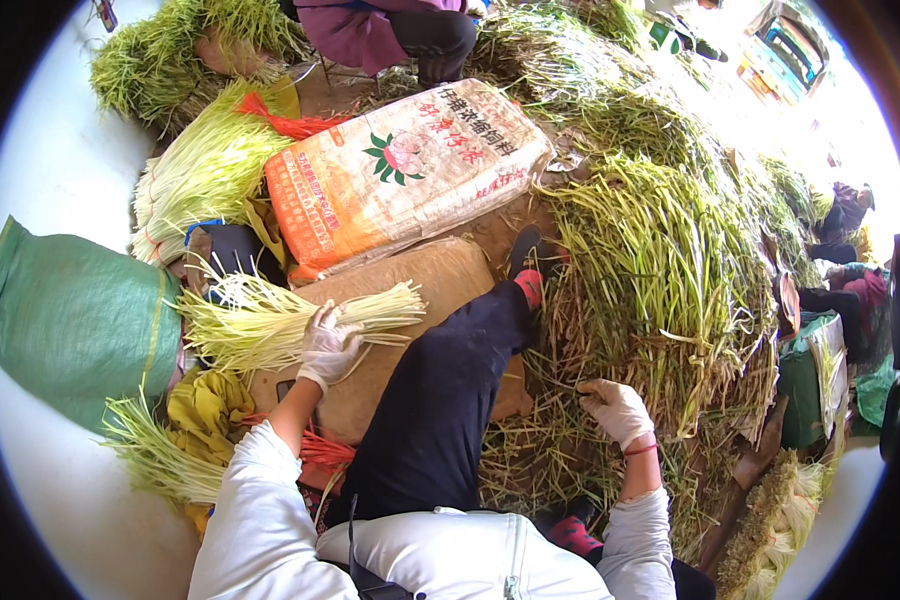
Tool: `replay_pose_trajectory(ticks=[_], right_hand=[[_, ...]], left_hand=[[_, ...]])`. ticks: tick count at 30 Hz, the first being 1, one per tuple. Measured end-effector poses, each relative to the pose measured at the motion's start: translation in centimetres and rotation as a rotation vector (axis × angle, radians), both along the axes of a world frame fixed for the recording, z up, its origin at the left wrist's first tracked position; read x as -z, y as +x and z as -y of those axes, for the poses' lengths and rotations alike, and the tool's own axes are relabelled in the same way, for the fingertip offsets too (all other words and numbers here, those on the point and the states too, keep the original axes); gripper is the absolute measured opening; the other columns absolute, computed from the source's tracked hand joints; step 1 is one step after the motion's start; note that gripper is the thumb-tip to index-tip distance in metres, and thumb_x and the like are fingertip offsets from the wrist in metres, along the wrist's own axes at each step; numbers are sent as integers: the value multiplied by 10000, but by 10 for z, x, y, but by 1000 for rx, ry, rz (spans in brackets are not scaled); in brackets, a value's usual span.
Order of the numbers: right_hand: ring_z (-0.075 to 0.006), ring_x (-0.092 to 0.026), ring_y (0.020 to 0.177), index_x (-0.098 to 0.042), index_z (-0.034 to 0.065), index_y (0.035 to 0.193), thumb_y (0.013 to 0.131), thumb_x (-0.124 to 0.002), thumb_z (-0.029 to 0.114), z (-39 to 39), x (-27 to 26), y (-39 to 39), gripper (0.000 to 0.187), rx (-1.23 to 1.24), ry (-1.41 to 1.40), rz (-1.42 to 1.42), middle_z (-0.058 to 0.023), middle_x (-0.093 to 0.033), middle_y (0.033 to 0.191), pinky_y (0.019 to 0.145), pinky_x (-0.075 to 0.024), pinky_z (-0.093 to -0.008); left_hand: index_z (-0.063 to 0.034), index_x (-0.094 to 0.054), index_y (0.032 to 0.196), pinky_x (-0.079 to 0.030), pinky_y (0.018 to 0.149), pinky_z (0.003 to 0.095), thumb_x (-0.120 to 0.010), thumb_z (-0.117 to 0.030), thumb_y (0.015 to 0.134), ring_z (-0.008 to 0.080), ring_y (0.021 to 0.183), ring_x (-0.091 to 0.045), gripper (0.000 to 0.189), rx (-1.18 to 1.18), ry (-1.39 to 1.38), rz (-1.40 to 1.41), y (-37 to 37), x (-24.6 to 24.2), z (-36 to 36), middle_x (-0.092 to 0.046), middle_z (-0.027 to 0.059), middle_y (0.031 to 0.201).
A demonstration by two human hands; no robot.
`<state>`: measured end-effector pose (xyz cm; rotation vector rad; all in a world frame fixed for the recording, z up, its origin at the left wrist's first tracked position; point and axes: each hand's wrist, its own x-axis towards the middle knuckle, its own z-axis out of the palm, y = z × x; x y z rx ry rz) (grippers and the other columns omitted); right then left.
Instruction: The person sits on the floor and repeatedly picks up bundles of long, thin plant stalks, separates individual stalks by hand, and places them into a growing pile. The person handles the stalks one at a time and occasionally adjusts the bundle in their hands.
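My left hand (331,343), in a thin whitish glove, rests on a loose bundle of pale yellow-green stalks (270,319) lying across a brown padded block (435,277). Whether its fingers grip the stalks or only press on them is hard to see. My right hand (613,409), gloved too, hangs above scattered leaf litter (540,457), its fingers bent; a thin stalk end seems to be near the fingertips, but a hold on it cannot be made out. To its upper right stands a large heap of long green leafy stalks (652,262).
A printed feed sack (420,157) lies beyond the block, red ties (292,124) beside it. Tied pale bundles (202,172) and a green woven sack (82,322) are at left. Red strips (322,448) lie near my left forearm. Other people sit at top (427,37) and far right (844,214).
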<state>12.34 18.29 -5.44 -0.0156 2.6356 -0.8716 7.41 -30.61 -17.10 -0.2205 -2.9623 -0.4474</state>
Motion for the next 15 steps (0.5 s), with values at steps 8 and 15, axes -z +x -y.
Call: replay_pose_trajectory(ticks=[8, 15], right_hand=[[-279, -661, 799, -671, 77, 1089, 820, -673, 219, 13, 5, -8, 304, -62, 30, 5, -155, -686, 900, 748, -514, -341], [-289, -664, 814, -673, 87, 1089, 810, -672, 257, 12, 7, -7, 327, -25, 97, 94, -158, -687, 898, 754, -517, -353]], left_hand=[[-287, -675, 1137, -241, 1070, 497, -461, -280, 895, 305, 1332, -317, 323, -42, -222, 85, -17, 4, -17, -480, 54, 1386], [-301, -675, 1127, -268, 1049, 527, -489, -282, 885, 287, 1322, -329, 306, -122, -203, 116, -40, 18, -8, -497, 10, 1364]])
